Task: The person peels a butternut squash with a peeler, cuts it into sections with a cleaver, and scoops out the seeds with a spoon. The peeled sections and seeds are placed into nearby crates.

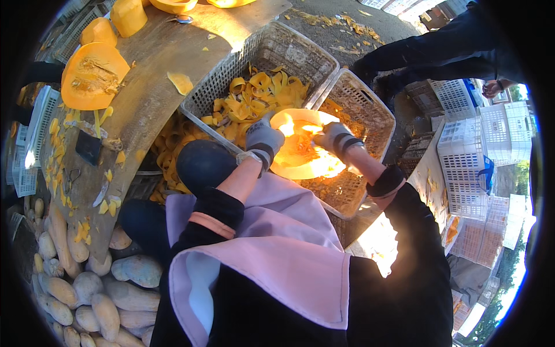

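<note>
A peeled, halved pumpkin [299, 165] with its orange cavity exposed is held over a dirty plastic crate [383, 130]. At its left rim my left hand [264, 136], in a grey knit glove, grips the pumpkin. My right hand [338, 139], gloved too, is closed at the cavity's right side, around something mostly hidden, perhaps a tool's handle. Orange pulp lies in that crate below. Beside it, another crate [299, 47] holds curled pumpkin peelings [260, 93].
On the wooden table [151, 78] at left lie a pumpkin half [93, 76], a spoon [184, 19], a dark blade [88, 147] and scraps. Unpeeled squashes [104, 312] are heaped at lower left. A person's legs [433, 52] stand at upper right, near stacked white crates [461, 152].
</note>
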The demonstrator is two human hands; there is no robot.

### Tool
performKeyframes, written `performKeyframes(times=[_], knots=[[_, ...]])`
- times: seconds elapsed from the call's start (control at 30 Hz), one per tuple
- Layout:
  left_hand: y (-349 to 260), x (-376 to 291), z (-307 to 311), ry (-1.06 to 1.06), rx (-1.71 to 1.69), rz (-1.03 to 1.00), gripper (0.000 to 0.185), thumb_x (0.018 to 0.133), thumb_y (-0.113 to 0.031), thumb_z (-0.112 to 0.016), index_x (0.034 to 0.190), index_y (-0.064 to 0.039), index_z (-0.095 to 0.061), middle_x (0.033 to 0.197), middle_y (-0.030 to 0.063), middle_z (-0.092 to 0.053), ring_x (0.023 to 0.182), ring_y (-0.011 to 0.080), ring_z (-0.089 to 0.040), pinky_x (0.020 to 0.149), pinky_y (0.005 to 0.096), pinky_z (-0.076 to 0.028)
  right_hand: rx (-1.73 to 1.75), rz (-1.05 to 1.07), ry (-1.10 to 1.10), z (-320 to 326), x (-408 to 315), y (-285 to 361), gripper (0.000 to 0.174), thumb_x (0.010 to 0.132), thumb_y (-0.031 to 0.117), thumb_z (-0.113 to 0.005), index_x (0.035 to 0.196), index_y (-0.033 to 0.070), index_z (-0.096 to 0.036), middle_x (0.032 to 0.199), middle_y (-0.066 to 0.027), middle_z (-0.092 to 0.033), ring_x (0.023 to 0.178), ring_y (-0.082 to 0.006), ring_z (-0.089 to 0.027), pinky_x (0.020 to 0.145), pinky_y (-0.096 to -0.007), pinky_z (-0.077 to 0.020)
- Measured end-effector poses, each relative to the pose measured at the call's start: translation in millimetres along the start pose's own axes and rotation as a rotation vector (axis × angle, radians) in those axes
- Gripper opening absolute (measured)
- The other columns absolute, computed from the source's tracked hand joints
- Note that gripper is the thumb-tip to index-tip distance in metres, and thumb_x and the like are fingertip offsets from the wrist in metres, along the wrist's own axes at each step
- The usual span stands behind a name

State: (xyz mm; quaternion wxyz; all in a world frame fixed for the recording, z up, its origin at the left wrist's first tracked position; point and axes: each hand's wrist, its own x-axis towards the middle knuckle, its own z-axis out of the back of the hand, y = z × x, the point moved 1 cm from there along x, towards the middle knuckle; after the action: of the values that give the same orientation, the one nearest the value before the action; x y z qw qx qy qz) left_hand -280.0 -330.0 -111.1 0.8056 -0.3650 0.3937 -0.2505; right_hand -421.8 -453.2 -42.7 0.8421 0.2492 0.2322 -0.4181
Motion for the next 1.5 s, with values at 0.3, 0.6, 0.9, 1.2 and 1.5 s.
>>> performKeyframes(times=[0.3,0.6,0.9,1.2,1.5], knots=[[-7,-6,-4,-0.040,0.074,-0.060,0.058,0.076,-0.014,-0.059,0.134,-0.009,-0.053,0.118,0.0192,-0.064,0.113,0.0320,-0.059,0.096,0.0374,-0.045,0.068,-0.049,-0.300,-31,1,-53,0.037,0.085,0.035,-0.060,0.091,0.000,-0.066,0.086,-0.0254,-0.066,0.083,-0.0400,-0.065,0.072,-0.0431,-0.0503],[-5,-8,0,0.012,-0.103,0.013,0.058,0.074,-0.012,-0.058,0.132,-0.009,-0.055,0.114,0.0188,-0.066,0.107,0.0311,-0.062,0.091,0.0365,-0.048,-0.149,0.377,-0.319,-31,-13,-6,0.031,0.087,0.029,-0.053,0.105,0.006,-0.063,0.094,-0.0203,-0.065,0.091,-0.0340,-0.063,0.080,-0.0405,-0.0497],[3,-2,-7,-0.185,0.008,-0.129,0.047,0.073,-0.006,-0.060,0.120,-0.010,-0.064,0.101,0.0177,-0.069,0.097,0.0288,-0.066,0.085,0.0351,-0.050,0.632,0.157,-0.452,-43,2,-54,0.038,0.087,0.033,-0.064,0.108,0.001,-0.063,0.089,-0.0128,-0.068,0.077,-0.0211,-0.063,0.069,-0.0338,-0.0491],[-6,-3,17,-0.066,-0.155,-0.021,0.050,0.074,-0.005,-0.063,0.124,-0.004,-0.060,0.101,0.0159,-0.069,0.090,0.0241,-0.067,0.080,0.0332,-0.052,0.694,0.117,-0.368,-27,-18,-43,0.031,0.086,0.029,-0.072,0.099,0.002,-0.068,0.087,-0.0117,-0.071,0.079,-0.0171,-0.066,0.070,-0.0324,-0.0505],[34,7,12,0.169,-0.643,-0.008,0.050,0.071,0.007,-0.063,0.120,0.001,-0.058,0.100,0.0104,-0.066,0.086,0.0202,-0.065,0.075,0.0314,-0.054,0.229,0.408,-0.326,-52,43,37,0.039,0.088,0.043,-0.058,0.106,0.009,-0.065,0.099,-0.0170,-0.068,0.095,-0.0344,-0.064,0.084,-0.0440,-0.0491]])
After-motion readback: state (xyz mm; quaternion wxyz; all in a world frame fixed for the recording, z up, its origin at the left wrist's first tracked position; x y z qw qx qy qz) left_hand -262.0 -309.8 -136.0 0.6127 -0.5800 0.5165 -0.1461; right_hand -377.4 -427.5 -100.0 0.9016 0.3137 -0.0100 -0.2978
